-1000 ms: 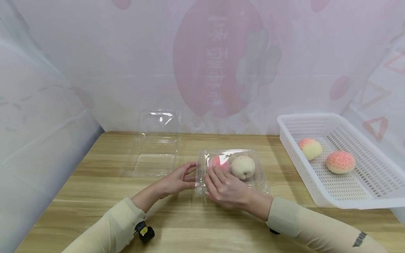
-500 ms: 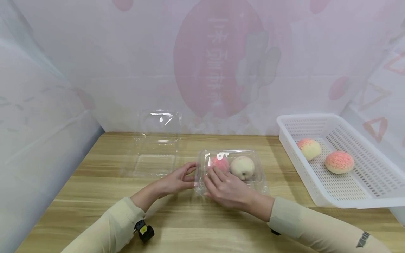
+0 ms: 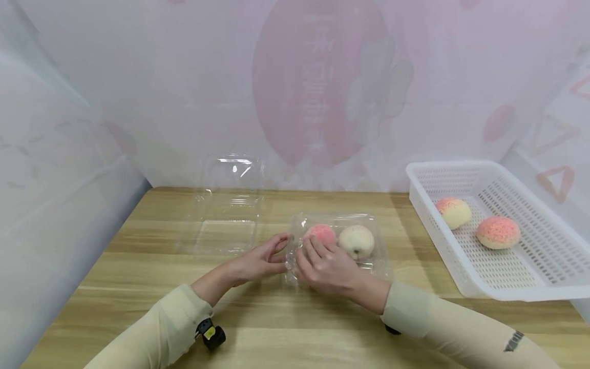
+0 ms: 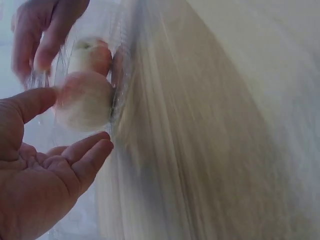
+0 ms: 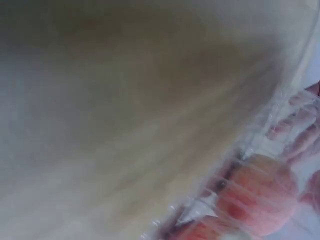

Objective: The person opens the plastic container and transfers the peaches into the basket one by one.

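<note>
A clear plastic clamshell box [image 3: 380, 256] sits mid-table with a pink peach [image 3: 324, 234] and a cream peach [image 3: 356, 242] inside. At the box's left end is my left hand [image 3: 255, 264], its thumb and fingers spread apart; in the left wrist view those fingers [image 4: 87, 157] are fairly straight beside the plastic. My right hand [image 3: 329, 269] pinches the clear plastic near the front left corner with bent fingers, partly covering the pink peach. Its thumb is hidden in the head view. Blur in the right wrist view obscures the contact, though a reddish peach [image 5: 257, 195] shows through the plastic.
A second clear box [image 3: 226, 233] stands with its lid raised at the back left. To the right is a white perforated basket [image 3: 470, 279] holding two pink-and-cream peaches [image 3: 499, 232]. A printed cloth [image 3: 184, 102] hangs behind the wooden table [image 3: 286, 328].
The right fingers have shifted slightly and look more bent. The bright glare on the lid above the peaches has gone. The left hand stays at the box's end; the head view has tilted slightly.
</note>
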`<state>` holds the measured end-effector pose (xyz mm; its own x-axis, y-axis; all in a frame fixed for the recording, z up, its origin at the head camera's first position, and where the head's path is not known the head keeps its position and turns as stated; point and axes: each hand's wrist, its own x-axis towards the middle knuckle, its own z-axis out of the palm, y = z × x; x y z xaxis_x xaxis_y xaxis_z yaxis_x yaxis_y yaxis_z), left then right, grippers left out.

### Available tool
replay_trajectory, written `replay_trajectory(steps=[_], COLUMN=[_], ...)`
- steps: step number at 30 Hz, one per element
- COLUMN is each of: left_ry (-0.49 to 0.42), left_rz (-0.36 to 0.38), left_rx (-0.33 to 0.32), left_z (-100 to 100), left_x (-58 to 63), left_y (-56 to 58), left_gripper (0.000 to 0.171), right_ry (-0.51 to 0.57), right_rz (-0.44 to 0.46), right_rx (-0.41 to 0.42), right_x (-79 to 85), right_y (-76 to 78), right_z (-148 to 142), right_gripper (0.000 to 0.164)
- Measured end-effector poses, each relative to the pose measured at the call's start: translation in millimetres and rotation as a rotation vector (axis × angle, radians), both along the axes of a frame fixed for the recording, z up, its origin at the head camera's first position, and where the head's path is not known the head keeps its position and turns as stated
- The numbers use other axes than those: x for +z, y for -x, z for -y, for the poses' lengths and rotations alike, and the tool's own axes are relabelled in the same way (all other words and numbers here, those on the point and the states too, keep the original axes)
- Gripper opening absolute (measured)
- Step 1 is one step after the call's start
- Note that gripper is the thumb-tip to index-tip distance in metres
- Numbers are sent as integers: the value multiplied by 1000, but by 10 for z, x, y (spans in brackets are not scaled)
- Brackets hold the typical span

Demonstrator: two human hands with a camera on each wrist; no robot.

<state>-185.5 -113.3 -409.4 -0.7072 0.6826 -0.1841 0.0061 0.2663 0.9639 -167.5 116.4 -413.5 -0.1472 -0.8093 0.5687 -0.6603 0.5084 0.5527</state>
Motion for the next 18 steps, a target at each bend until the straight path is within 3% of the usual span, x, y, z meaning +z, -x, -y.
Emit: replay_trajectory(steps=[5,13,18], left_ry=[66,61,62], left_rz=[-20,-11,-12], left_rx=[3,67,78], left_z=[-27,-16,-33], left_x=[51,50,59], left_y=[-34,-28,-27], left_gripper=[74,58,52], right_ry=[24,55,56], right_rz=[20,0,61], right_rx=[-3,18,-4], right_x=[44,70,121], right_y=[-8,-27,-71], right_z=[-27,-38,-100], right_gripper=[40,39,49])
